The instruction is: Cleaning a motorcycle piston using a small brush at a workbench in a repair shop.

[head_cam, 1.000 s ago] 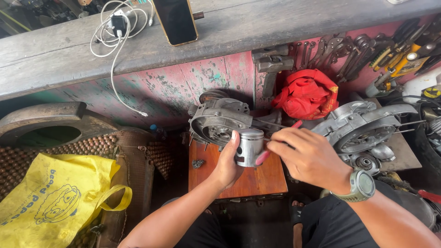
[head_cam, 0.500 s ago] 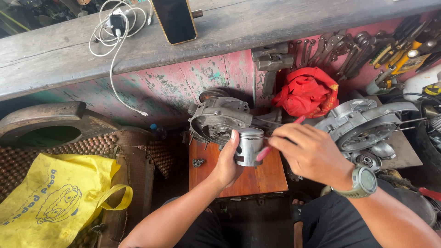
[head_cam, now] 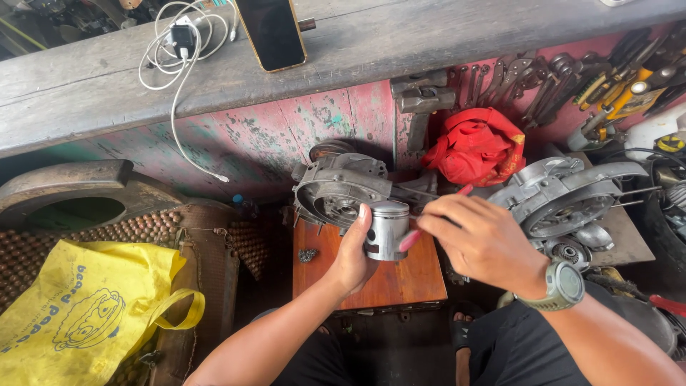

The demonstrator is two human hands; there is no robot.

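Little change against the earlier frames: piston still upright above the small wooden bench, at most slightly turned; pink-handled tool still at its right side. Work judged ongoing at one spot on the piston wall.

Left hand: clenched around the piston's left side, thumb up along the skirt.
Right hand: grasping the tool, fingers curled over the handle, tip hidden against the piston.

Piston: short metal cylinder, dull grey, flat bright crown, grooves near the top, a round hole in the skirt.
Behind the piston, touching the bench: grey cast engine case, rough and greasy, circular bore.
Right of the piston: second, brighter case half; crumpled red cloth above.
Far left of the piston: yellow woven bag, soft, creased.
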